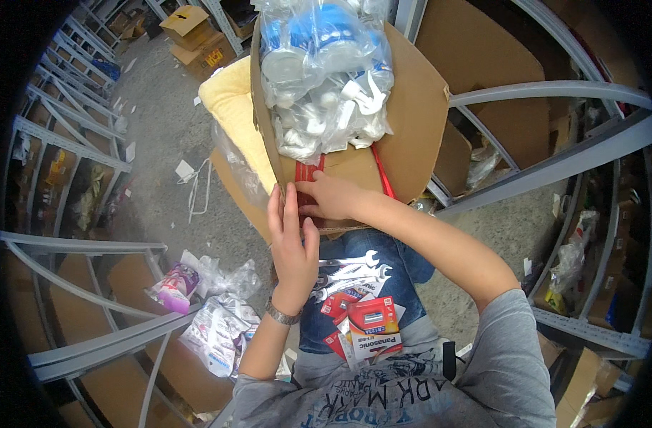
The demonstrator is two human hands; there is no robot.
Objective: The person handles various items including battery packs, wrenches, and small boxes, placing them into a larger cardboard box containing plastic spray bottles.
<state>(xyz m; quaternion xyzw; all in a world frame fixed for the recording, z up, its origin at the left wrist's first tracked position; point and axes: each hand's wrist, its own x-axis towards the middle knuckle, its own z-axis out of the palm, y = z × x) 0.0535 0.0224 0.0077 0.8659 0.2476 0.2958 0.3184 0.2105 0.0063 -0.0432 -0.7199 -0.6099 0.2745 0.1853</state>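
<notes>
A cardboard box (415, 118) stands tilted in front of my knees. My left hand (292, 246) is upright at its near left edge, fingers stretched out and touching the cardboard. My right hand (332, 196) reaches inside the box, fingers spread toward the left wall, beside a red strip-like thing (308, 170); the fingertips are partly hidden. Clear bags with blue items (326, 32) and white pump or spray heads (365, 96) fill the box's far part. Several open-end wrenches (354, 274) lie on my lap, with red and white battery packs (374, 329) nearer me.
Metal shelving (554, 153) rises on the right, and more shelf frames (90, 250) line the left. Left of the box lies a yellow padded sheet (233, 118). Plastic-wrapped packets (219, 335) rest by my left arm. Cardboard boxes (194, 39) stand farther back.
</notes>
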